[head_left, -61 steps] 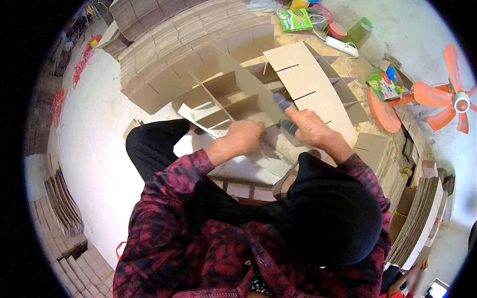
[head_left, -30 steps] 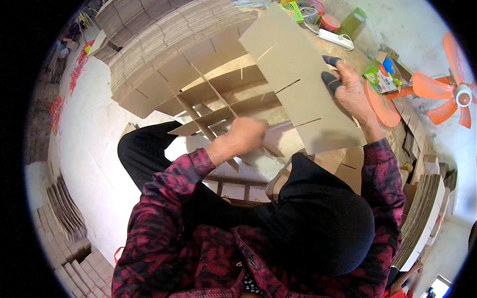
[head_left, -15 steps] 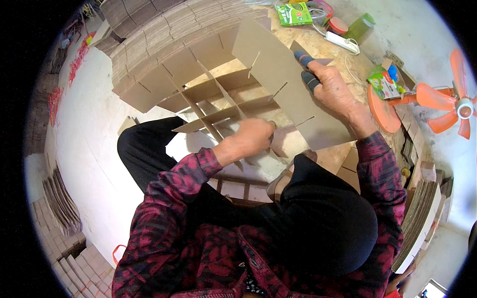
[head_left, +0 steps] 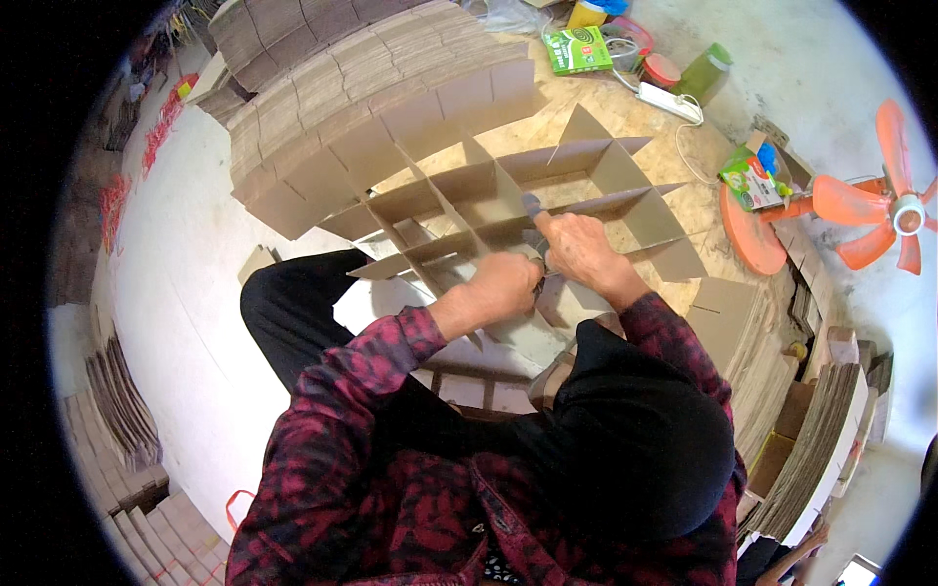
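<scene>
A brown cardboard divider grid (head_left: 489,190) of crossed slotted strips lies on the work surface in front of me, spread open into several cells. Both hands meet at its near edge. My left hand (head_left: 503,285) grips a strip at the grid's near side. My right hand (head_left: 578,249), with grey covers on the fingertips, pinches the strip right beside it, and the two hands are almost touching. My red and black patterned sleeves and dark head covering fill the lower part of the view.
Tall rows of flat cardboard strips (head_left: 362,88) stand behind the grid. An orange fan (head_left: 884,210), a green box (head_left: 576,49), a green bottle (head_left: 713,63) and a white power strip (head_left: 669,103) lie at the back right. More cardboard stacks (head_left: 816,439) stand at the right.
My right hand held a large slotted sheet up over the grid; the sheet has come down into the grid, and the hand has moved in next to my left hand.
</scene>
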`<state>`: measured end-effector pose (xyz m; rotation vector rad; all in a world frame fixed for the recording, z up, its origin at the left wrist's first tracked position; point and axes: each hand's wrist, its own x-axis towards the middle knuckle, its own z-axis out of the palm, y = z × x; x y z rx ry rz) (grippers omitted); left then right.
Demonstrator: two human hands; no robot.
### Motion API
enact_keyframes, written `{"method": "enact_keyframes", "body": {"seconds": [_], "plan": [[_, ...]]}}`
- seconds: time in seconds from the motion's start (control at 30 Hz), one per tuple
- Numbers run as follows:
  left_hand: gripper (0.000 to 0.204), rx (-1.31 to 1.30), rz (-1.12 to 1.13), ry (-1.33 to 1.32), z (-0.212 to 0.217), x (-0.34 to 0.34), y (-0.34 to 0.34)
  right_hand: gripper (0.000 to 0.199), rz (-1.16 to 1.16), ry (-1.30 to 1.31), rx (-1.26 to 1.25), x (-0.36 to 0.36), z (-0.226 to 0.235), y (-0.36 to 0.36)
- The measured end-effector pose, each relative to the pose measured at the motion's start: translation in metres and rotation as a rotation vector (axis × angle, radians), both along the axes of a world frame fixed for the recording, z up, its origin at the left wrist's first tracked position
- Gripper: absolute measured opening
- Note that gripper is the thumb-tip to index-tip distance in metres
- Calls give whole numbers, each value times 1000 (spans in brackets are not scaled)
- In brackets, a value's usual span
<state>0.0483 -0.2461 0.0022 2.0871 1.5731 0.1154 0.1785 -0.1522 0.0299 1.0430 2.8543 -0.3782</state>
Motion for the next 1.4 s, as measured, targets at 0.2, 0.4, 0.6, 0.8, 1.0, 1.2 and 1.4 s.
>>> {"method": "enact_keyframes", "body": {"seconds": [0.2, 0.4, 0.6, 0.8, 1.0, 1.2, 1.4], "plan": [[18, 73, -45, 41, 1, -6, -12, 27, -264, 455, 411, 139, -8, -40], [17, 118, -52, 72, -9, -21, -31, 39, -1239, 161, 255, 298, -18, -162], [16, 78, -92, 74, -12, -13, -15, 29, -1324, 635, 312, 391, -55, -189], [21, 73, -87, 48, 38, -10, -12, 21, -1096, 471, 410, 321, 53, -143], [23, 247, -25, -141, 43, 40, 30, 36, -533, 574, 275, 229, 85, -34], [21, 54, 25, -76, 0, 74, 39, 48, -193, 580, -3, 167, 103, 34], [18, 123, 49, -117, -8, 69, 35, 47, -201, 504, -149, 144, 98, 50]]}}
